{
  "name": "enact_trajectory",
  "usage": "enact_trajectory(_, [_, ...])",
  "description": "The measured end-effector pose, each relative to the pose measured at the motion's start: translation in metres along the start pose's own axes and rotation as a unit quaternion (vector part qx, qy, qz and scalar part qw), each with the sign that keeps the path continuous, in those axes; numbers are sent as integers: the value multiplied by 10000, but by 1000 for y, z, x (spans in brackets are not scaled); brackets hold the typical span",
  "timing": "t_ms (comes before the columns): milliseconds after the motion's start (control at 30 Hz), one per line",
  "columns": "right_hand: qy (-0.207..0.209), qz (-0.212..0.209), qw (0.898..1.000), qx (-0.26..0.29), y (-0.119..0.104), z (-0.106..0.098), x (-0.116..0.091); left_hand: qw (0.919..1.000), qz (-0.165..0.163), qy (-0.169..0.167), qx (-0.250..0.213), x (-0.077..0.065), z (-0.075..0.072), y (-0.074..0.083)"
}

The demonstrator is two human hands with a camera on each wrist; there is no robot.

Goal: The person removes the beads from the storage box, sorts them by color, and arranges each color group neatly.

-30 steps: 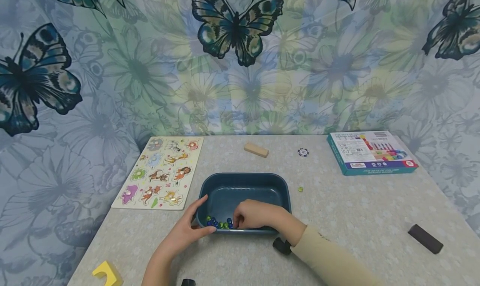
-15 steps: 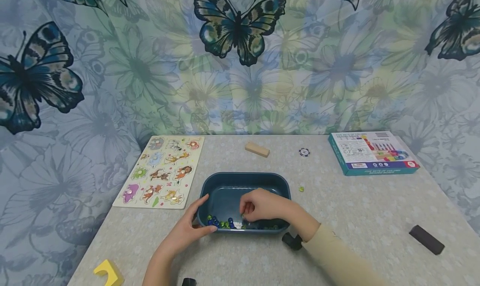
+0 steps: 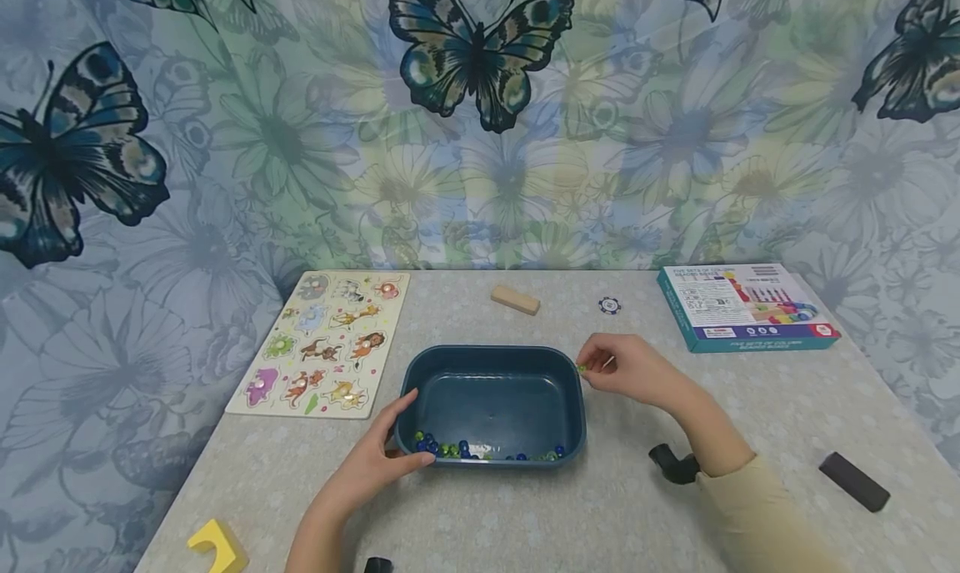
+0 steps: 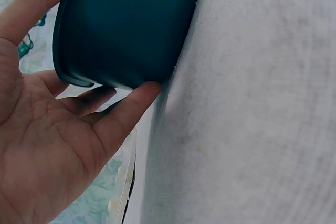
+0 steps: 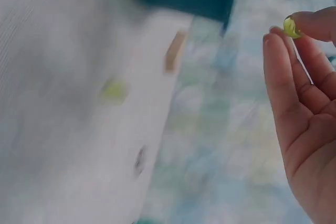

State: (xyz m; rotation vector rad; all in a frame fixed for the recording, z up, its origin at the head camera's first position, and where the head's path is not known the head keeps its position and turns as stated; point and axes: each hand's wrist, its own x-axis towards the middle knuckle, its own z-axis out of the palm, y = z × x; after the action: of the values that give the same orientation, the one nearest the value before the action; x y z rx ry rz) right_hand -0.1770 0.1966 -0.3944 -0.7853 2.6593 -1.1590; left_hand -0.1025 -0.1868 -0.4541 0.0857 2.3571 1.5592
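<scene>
A dark blue plastic bin [image 3: 491, 398] stands in the middle of the table. Blue and green marbles [image 3: 450, 450] lie along its near side. My left hand [image 3: 375, 456] holds the bin's near left corner, thumb at the front rim and fingers along the left side; in the left wrist view, fingertips touch the bin's outer wall [image 4: 126, 30]. Just beyond the right rim, my right hand [image 3: 626, 369] pinches a yellow-green marble [image 5: 291, 27] between thumb and fingertips. Another yellow-green marble [image 5: 114, 91] lies blurred on the table in the right wrist view; the hand hides it in the head view.
An animal puzzle board [image 3: 322, 344] lies left of the bin. Behind it are a wooden block [image 3: 515, 299] and a poker chip [image 3: 610, 306]. A game box [image 3: 750, 306] sits at back right, a black block [image 3: 853, 481] at right, a yellow arch block [image 3: 217, 546] at front left.
My right hand has lifted out of the bin with a marble and moved right, past the right rim. My left hand has stayed at the bin's corner.
</scene>
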Motion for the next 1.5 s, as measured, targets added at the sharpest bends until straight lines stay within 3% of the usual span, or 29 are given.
enact_trajectory(100, [104, 406, 9987, -291, 22, -7, -8, 10000, -1, -3, -14, 0, 1, 0])
enact_trajectory(267, [-148, 1059, 9914, -758, 54, -10, -17, 10000, -34, -5, -9, 0, 1, -1])
enact_trajectory(433, [-341, 1324, 9859, -962, 68, -7, -18, 10000, -50, 7, -1, 1, 1, -1])
enact_trajectory(1067, [-352, 1557, 9766, -1444, 71, 2, -6, 10000, -43, 14, -5, 1, 1, 0])
enact_trajectory(1500, [-329, 1690, 9746, -1435, 71, 5, -4, 10000, -71, 14, -17, 0, 1, 2])
